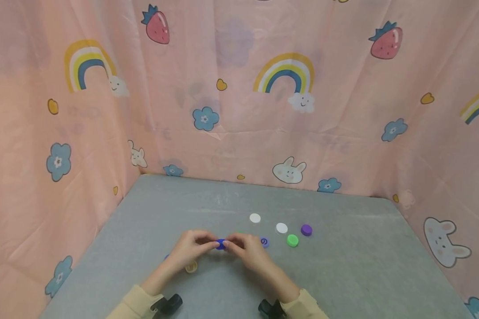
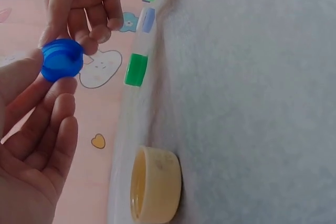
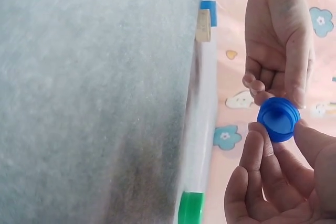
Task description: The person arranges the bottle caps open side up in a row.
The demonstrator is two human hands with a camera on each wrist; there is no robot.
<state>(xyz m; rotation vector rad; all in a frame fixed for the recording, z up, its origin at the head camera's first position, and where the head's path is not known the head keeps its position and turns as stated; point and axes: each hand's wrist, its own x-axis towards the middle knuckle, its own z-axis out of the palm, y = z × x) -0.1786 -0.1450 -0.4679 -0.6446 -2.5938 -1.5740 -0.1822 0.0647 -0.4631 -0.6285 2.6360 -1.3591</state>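
Observation:
A blue bottle cap (image 1: 221, 244) is held up above the grey table, its hollow side showing in both wrist views. My left hand (image 1: 190, 249) pinches one edge of it between thumb and fingers. On the opposite edge, my right hand (image 1: 250, 252) pinches the same cap. The remaining fingers of both hands are loosely curled beneath it. Below my left hand a beige cap (image 1: 191, 267) stands on the table. Another blue cap (image 3: 209, 12) is mostly hidden behind the left wrist in the head view. A green cap (image 2: 136, 70) sits behind my right hand.
On the table's (image 1: 363, 266) right half lie a blue-and-white cap with a spiral (image 1: 265, 242), a bright green cap (image 1: 292, 240), a purple cap (image 1: 306, 230) and two white discs, one (image 1: 281, 228) nearer than the other (image 1: 255, 218). A pink printed curtain (image 1: 239, 146) encloses the back and sides.

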